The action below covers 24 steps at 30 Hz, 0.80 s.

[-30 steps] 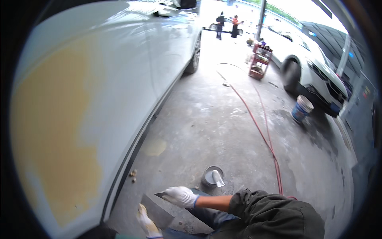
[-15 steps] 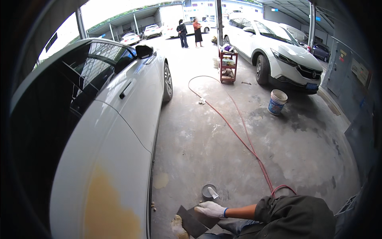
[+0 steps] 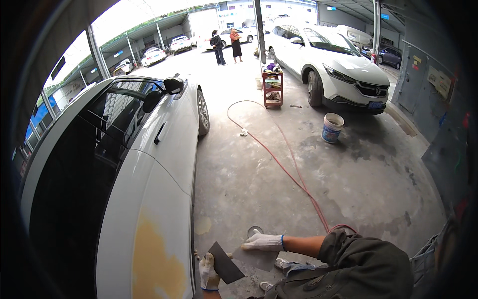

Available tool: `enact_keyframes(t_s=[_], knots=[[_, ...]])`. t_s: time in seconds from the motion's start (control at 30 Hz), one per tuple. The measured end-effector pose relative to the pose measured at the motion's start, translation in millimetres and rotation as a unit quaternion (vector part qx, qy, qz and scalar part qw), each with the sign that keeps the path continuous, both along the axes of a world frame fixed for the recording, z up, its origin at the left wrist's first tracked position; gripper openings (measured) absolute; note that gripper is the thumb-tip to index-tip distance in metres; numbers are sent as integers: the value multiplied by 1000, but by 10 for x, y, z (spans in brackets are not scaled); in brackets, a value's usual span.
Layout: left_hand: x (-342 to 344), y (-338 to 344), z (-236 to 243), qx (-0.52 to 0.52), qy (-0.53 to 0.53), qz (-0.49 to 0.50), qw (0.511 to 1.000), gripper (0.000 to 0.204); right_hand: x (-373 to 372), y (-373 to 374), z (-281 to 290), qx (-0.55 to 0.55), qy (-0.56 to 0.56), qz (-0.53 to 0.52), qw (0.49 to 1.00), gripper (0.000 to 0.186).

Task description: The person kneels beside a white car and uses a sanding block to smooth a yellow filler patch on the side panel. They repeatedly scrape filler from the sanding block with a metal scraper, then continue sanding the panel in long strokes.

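My left hand (image 3: 208, 273), in a white glove, is closed round a flat, dark grey rectangular sheet (image 3: 228, 265) beside the white car's lower side. My gloved right hand (image 3: 264, 242) pinches a second, lighter-looking grey sheet (image 3: 260, 258), just right of the first. What the sheets are made of I cannot tell. Past my right hand a round dark tin (image 3: 254, 229) stands on the floor, partly hidden by the glove. A yellowish patch (image 3: 152, 249) covers part of the white car's (image 3: 174, 172) side panel at my left.
A red hose (image 3: 279, 158) loops over the concrete floor. Farther off stand a bucket (image 3: 332, 128), a red trolley (image 3: 273, 89) with things on its shelves and another white car (image 3: 343, 74). Two people (image 3: 226, 46) stand in the yard. A grey cabinet (image 3: 416, 82) is at right.
The view has shifted, showing more of my left hand. The two sheets, overlapping before, now lie farther apart and at different angles. My right hand now covers part of the tin.
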<state>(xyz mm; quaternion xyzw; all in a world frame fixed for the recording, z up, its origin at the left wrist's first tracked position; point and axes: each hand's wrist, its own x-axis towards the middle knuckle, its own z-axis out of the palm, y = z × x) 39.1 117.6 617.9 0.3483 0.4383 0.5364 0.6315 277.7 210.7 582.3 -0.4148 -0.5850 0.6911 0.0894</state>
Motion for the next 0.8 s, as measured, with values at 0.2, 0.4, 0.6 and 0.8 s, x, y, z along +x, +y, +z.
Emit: enact_keyframes(t_s=[0.2, 0.4, 0.6, 0.8], knots=[[433, -206, -32, -17, 22, -160, 987, 47, -190, -99, 393, -135, 99, -72, 983, 40], [384, -143, -59, 0, 56, -26, 998, 37, -258, -257, -94, -39, 149, 0, 988, 40], [152, -59, -281, -29, 18, 102, 994, 40, -309, -278, -183, -43, 109, 29, 993, 48], [301, 99, 80, -3, -13, 19, 1000, 43, 139, 74, -126, -140, 79, -156, 975, 42]])
